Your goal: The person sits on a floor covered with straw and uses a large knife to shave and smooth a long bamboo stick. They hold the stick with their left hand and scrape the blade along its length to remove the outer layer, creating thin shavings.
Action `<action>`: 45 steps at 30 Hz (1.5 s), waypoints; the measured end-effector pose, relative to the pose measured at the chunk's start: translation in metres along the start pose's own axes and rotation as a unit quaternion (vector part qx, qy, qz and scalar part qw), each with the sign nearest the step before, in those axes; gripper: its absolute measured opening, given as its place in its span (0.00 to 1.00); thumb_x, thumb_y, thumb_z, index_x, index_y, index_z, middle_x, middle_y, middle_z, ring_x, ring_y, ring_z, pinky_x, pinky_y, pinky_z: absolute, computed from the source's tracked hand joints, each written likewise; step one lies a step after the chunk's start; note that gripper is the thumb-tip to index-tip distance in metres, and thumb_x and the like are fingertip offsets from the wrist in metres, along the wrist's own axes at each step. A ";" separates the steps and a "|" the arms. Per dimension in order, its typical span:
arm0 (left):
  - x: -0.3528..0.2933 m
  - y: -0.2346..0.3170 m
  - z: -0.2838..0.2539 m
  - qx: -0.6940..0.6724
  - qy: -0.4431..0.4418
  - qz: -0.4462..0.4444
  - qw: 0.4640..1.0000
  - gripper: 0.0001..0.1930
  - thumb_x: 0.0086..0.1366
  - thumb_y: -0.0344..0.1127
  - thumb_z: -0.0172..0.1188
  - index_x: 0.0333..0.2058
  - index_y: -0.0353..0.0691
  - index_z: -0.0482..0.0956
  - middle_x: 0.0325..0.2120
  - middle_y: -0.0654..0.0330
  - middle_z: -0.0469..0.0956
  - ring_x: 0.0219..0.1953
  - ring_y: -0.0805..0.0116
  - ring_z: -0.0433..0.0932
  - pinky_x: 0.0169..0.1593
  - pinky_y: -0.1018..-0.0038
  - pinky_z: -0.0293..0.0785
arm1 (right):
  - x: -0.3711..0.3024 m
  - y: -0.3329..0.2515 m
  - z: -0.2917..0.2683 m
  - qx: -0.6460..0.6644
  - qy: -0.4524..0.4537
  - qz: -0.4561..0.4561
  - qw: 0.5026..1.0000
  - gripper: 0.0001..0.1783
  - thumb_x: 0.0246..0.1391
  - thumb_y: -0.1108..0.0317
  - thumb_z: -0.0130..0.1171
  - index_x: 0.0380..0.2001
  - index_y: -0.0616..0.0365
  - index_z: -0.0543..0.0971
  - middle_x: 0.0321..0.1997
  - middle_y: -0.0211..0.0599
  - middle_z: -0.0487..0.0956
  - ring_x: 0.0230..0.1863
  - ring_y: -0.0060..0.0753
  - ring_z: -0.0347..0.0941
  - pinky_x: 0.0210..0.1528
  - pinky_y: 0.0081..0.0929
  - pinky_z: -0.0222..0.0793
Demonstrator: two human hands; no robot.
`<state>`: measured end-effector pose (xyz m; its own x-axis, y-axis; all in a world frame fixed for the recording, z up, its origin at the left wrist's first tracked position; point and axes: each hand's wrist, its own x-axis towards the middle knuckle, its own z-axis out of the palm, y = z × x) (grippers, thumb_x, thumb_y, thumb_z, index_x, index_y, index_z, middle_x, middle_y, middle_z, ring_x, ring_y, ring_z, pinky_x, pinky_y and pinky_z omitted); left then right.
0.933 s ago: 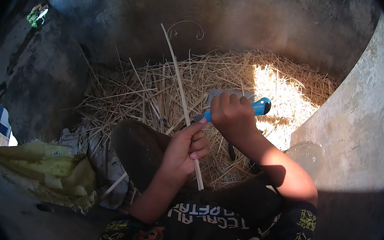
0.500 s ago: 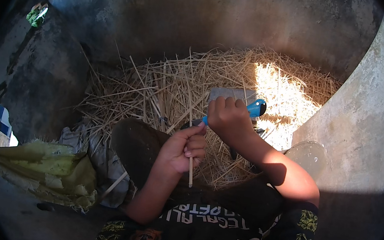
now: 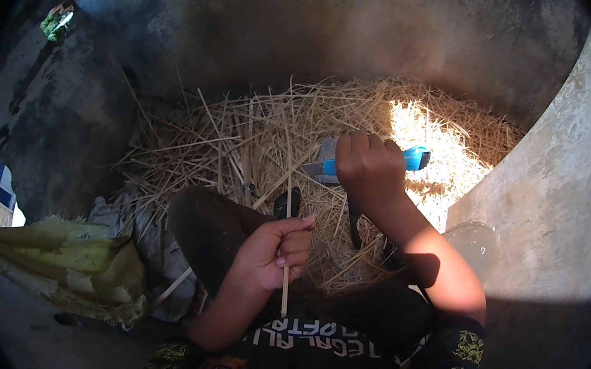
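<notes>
My left hand (image 3: 281, 251) is closed around a thin pale stick (image 3: 284, 295), held nearly upright. One end of the stick comes out below the fist, close to my shirt, and the rest runs up past the thumb. Farther off and to the right, my right hand (image 3: 371, 165) grips a blue box cutter (image 3: 415, 158). The cutter's grey blade (image 3: 313, 168) points left, near the upper part of the stick; whether they touch I cannot tell. A grey block (image 3: 329, 148) lies on the straw, partly hidden behind my right hand.
Loose straw-like strips (image 3: 257, 134) pile up against a curved concrete wall (image 3: 311, 35). A sunlit patch falls on the pile's right side. At left lies a frayed yellow-green sack (image 3: 71, 262). My bent legs (image 3: 205, 225) frame the work, and a dark sandal-like shape (image 3: 288, 202) shows between them.
My right hand with the box cutter has moved up and right, away from my left fist, baring its blade. My left hand has dropped slightly, and more of the stick shows above it.
</notes>
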<state>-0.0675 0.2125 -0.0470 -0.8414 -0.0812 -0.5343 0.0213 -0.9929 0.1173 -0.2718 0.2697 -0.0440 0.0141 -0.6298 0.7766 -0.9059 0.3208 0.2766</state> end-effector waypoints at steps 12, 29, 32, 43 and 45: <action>-0.020 0.014 -0.056 0.202 0.177 0.211 0.940 0.02 0.67 0.24 0.53 0.34 0.38 0.70 0.15 0.71 0.57 0.11 0.86 0.51 0.13 0.82 0.47 | 0.007 0.050 -0.011 0.029 -0.060 0.153 0.986 0.05 0.37 0.72 0.62 0.19 0.51 0.74 0.21 0.34 0.75 0.21 0.35 0.77 0.22 0.31 0.72; 0.001 -0.036 -0.008 0.448 -0.012 0.359 0.818 0.10 0.77 0.41 0.41 0.40 0.42 0.64 0.18 0.70 0.59 0.15 0.83 0.53 0.17 0.81 0.48 | -0.004 -0.013 -0.003 0.234 -0.047 0.051 0.970 0.13 0.57 0.70 0.57 0.18 0.55 0.75 0.17 0.38 0.76 0.15 0.41 0.74 0.16 0.35 0.68; 0.004 -0.035 -0.009 0.499 0.019 0.399 0.769 0.11 0.77 0.39 0.43 0.39 0.39 0.66 0.18 0.67 0.63 0.18 0.81 0.61 0.21 0.79 0.56 | -0.007 -0.021 -0.012 0.203 -0.055 0.015 0.978 0.09 0.53 0.72 0.59 0.19 0.56 0.74 0.17 0.36 0.75 0.15 0.38 0.75 0.16 0.32 0.69; 0.001 -0.057 0.011 0.600 0.124 0.467 0.638 0.13 0.77 0.39 0.41 0.33 0.39 0.64 0.16 0.69 0.64 0.18 0.84 0.62 0.23 0.80 0.60 | 0.003 -0.008 -0.010 0.146 0.045 0.013 0.988 0.09 0.48 0.75 0.59 0.18 0.55 0.71 0.16 0.36 0.72 0.14 0.35 0.74 0.15 0.30 0.68; -0.001 -0.061 0.014 0.604 0.128 0.459 0.639 0.13 0.77 0.40 0.41 0.33 0.39 0.63 0.16 0.69 0.64 0.18 0.84 0.61 0.23 0.80 0.60 | 0.007 -0.001 -0.009 0.117 0.032 0.043 0.992 0.09 0.47 0.75 0.60 0.18 0.55 0.71 0.16 0.36 0.73 0.15 0.36 0.74 0.15 0.31 0.69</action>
<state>-0.0752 0.2739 -0.0418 -0.6540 -0.7466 0.1216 -0.1204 0.2614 0.9577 -0.2667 0.2719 -0.0340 -0.0464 -0.5587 0.8281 -0.9781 0.1939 0.0760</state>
